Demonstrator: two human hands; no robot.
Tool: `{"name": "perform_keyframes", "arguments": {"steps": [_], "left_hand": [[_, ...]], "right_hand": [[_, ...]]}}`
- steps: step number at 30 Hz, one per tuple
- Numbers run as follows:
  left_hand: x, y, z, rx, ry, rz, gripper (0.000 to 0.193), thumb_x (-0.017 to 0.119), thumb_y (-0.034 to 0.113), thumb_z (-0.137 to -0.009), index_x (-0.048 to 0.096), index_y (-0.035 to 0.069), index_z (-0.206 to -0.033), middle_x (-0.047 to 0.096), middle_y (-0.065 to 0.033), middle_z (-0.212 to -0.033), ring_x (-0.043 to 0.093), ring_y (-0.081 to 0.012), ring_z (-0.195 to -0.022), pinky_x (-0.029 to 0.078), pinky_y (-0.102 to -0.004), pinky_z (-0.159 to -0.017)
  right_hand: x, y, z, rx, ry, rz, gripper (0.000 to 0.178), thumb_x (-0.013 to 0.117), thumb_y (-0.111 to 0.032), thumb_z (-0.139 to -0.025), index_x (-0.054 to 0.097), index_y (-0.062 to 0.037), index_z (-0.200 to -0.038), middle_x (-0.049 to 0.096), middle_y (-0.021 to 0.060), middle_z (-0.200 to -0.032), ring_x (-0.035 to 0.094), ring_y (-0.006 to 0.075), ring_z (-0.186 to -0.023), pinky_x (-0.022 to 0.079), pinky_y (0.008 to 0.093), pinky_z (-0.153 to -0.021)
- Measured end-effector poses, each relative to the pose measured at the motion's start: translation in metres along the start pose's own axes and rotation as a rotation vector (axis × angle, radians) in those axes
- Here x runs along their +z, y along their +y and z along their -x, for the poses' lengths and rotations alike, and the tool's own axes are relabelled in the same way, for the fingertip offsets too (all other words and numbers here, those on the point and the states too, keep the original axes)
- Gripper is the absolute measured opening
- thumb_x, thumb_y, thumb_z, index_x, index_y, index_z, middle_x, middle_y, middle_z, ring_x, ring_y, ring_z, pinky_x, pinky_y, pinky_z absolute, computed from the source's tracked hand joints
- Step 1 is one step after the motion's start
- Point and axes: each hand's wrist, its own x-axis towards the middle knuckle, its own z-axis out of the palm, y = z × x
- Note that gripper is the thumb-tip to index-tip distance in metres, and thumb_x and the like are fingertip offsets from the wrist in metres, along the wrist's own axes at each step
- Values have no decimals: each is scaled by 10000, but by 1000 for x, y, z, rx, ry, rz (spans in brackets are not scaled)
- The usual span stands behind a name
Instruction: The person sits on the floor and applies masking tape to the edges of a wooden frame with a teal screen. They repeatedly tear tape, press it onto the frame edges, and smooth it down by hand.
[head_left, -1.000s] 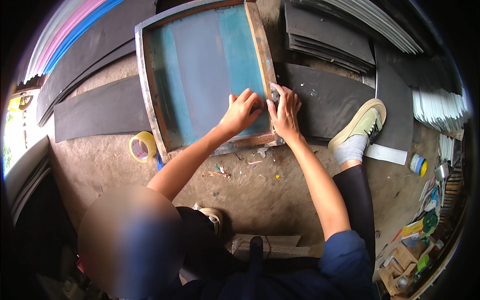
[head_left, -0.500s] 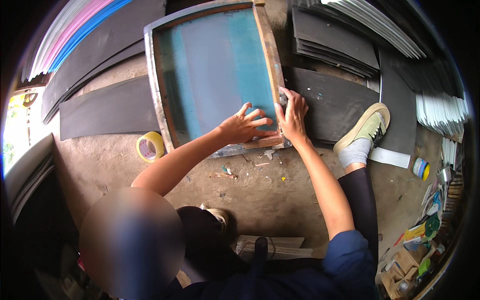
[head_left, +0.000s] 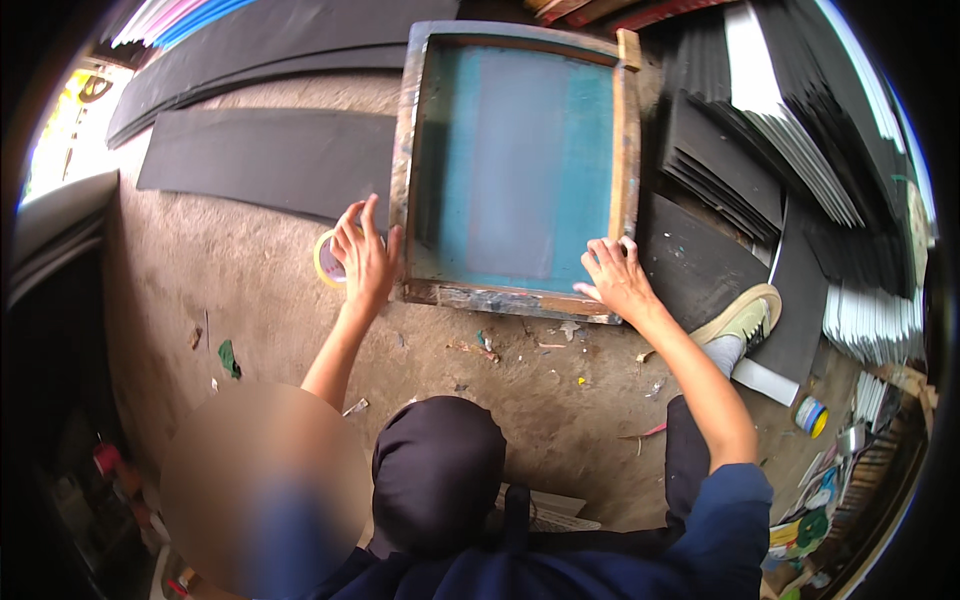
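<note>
A wooden screen-printing frame [head_left: 627, 160] with teal and grey-violet mesh [head_left: 520, 170] lies on the floor in front of me. My left hand [head_left: 366, 265] is at the frame's left rail near its lower corner, fingers spread and raised, holding nothing. Whether it touches the rail I cannot tell. Behind that hand a roll of yellowish tape [head_left: 325, 262] is partly hidden. At the lower right corner my right hand [head_left: 622, 285] has its bent fingers hooked over the rail, with the thumb toward the inside.
Long black sheets [head_left: 270, 155] lie to the left, and stacked black sheets [head_left: 725, 165] stand at the right. A black sheet [head_left: 700, 250] lies beside the frame, near my shoe [head_left: 745, 318]. A small blue-and-yellow can [head_left: 811, 416] and a green scrap [head_left: 229, 358] are on the floor.
My left hand has gone from the mesh's lower right to outside the frame's left rail. My right hand has slid toward the lower right corner. The whole view has turned.
</note>
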Motion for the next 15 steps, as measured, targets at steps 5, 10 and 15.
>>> {"name": "perform_keyframes", "arguments": {"steps": [5, 10, 15], "left_hand": [[22, -32, -3, -200, -127, 232, 439, 463, 351, -911, 425, 146, -1297, 449, -112, -1152, 413, -249, -1109, 268, -446, -899], [43, -19, 0, -216, 17, 246, 306, 449, 305, -907, 556, 159, -1153, 509, -39, -1076, 431, -196, -1052, 234, -402, -868], [42, -20, 1, -221, 39, 247, 285, 461, 301, -897, 566, 172, -1129, 517, -21, -1043, 440, -185, -1023, 229, -416, -854]], "right_hand": [[-15, -9, -25, -77, -133, -64, 501, 737, -374, -652, 505, -52, -960, 445, 86, -1020, 422, 241, -1006, 297, 413, -905], [-2, -29, -50, -18, -131, -251, 472, 728, -395, -665, 464, -75, -892, 414, 70, -947, 408, 229, -925, 307, 406, -829], [11, -65, -88, 23, -91, -381, 478, 742, -377, -662, 441, -68, -869, 388, 61, -908, 386, 231, -875, 293, 394, -820]]}}
